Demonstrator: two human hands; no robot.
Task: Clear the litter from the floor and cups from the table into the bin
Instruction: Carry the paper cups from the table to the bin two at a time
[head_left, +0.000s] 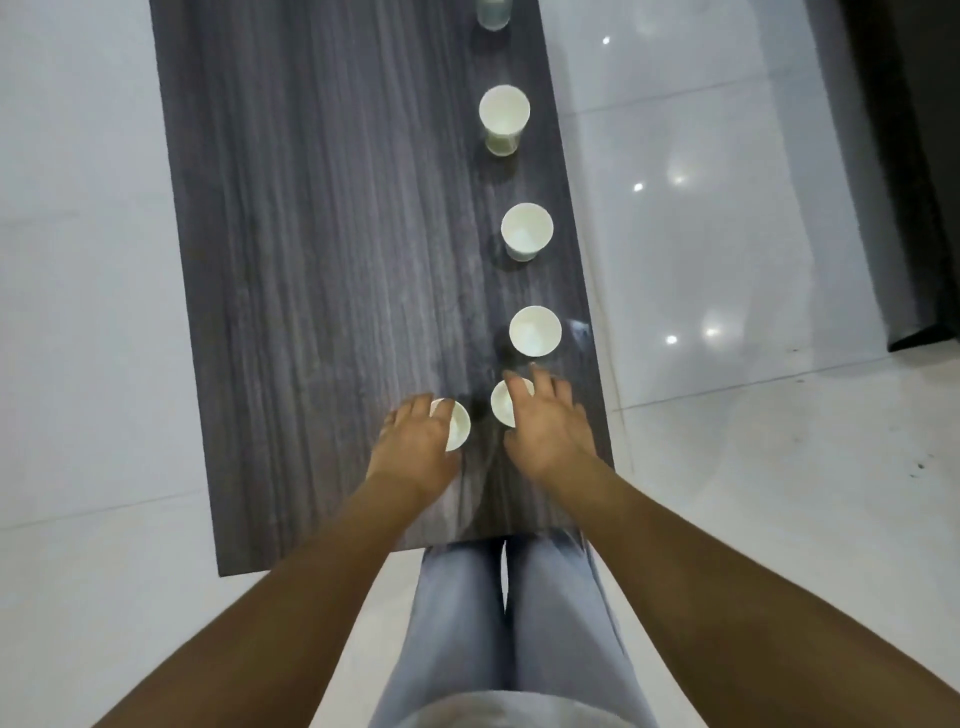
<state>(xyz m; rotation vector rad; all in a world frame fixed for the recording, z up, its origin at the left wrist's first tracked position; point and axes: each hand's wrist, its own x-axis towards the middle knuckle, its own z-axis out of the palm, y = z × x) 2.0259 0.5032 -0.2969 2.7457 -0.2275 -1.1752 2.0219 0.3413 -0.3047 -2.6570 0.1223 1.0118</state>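
At table's (322, 260) near end — left hand (415, 441) gripping one paper cup (458, 426), right hand (545, 426) fingers curled round another cup (502, 401).

A long, dark grey wood-grain desk (322, 260) runs from 6 o'clock toward 12 o'clock, standing on a glossy pale tiled floor (727, 493). White paper cups stand upright on it in a line along its 3 o'clock edge. The farthest whole cup (504, 117) is at about 12 o'clock, the next cup (526, 231) stands nearer, and a third cup (535, 331) sits close to the centre. Toward 6 o'clock two more cups stand just beside each other: the left near cup (457, 426) and the right near cup (503, 404), each partly covered by a hand. Another cup (493, 13), cut off by the frame, sits at the 12 o'clock end.
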